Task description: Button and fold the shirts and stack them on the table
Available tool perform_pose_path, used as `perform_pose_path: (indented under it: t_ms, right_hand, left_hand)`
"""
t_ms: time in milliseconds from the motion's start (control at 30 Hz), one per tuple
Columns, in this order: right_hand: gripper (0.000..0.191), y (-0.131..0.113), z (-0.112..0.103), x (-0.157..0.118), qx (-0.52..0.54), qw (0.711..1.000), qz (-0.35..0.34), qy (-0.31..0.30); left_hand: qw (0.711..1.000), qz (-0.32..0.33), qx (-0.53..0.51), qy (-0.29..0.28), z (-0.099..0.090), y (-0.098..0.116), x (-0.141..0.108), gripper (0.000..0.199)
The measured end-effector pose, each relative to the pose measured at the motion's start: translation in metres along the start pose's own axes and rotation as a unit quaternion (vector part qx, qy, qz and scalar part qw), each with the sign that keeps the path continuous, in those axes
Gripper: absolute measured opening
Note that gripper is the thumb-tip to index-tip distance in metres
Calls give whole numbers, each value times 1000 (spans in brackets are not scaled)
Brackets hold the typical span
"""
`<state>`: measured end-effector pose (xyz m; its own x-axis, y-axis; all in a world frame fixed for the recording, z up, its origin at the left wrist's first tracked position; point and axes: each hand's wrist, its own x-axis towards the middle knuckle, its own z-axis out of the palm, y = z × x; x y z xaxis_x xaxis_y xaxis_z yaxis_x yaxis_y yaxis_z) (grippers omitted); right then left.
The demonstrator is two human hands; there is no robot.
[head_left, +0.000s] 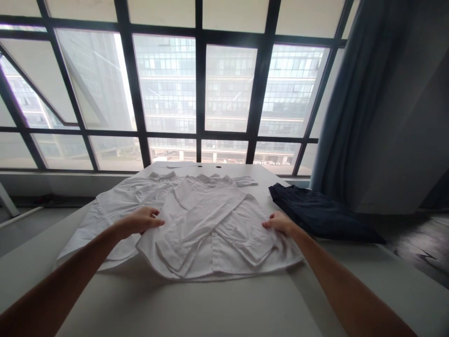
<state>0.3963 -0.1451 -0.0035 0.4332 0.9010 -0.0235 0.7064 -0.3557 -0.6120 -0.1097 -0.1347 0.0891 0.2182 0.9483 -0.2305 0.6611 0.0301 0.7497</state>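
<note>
A white button-up shirt (213, 220) lies front up on the table, its collar pointing to the window and its sleeves folded across the chest. My left hand (142, 220) pinches the shirt's left side, and the cloth near it is lifted a little. On the opposite edge, my right hand (279, 222) grips the side between thumb and fingers. Another white shirt (115, 210) is spread to the left, partly under my left hand and the front shirt.
Dark navy folded clothing (315, 210) lies on the right side of the white table (168, 309). Behind the table stand large black-framed windows (229, 89). A blue-grey curtain (354, 117) hangs at the right.
</note>
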Motion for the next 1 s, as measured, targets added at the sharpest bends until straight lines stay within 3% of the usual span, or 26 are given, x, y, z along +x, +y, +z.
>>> perform_pose_path:
  t_ms: [100, 233, 333, 433, 667, 833, 1000]
  right_hand:
    - [18, -4, -1, -5, 15, 999, 8, -33]
    - [14, -10, 0, -11, -3, 1000, -4, -5]
    - [11, -11, 0, -13, -30, 999, -17, 15]
    - [10, -9, -1, -11, -43, 999, -24, 16]
    - [9, -9, 0, -10, -27, 999, -34, 15]
    - [10, -15, 0, -15, -27, 999, -37, 21]
    - [11, -16, -3, -16, -21, 998, -53, 14]
  left_hand:
    - [994, 74, 71, 35, 22, 30, 5, 45]
    - [964, 146, 212, 62, 53, 63, 11, 36]
    - [937, 166, 298, 78, 70, 75, 10, 39]
    - [926, 169, 330, 75, 76, 75, 5, 39]
    - [941, 156, 297, 44, 82, 74, -2, 42]
    - [945, 161, 281, 33, 112, 78, 6, 39]
    - [950, 156, 270, 12, 138, 67, 20, 27]
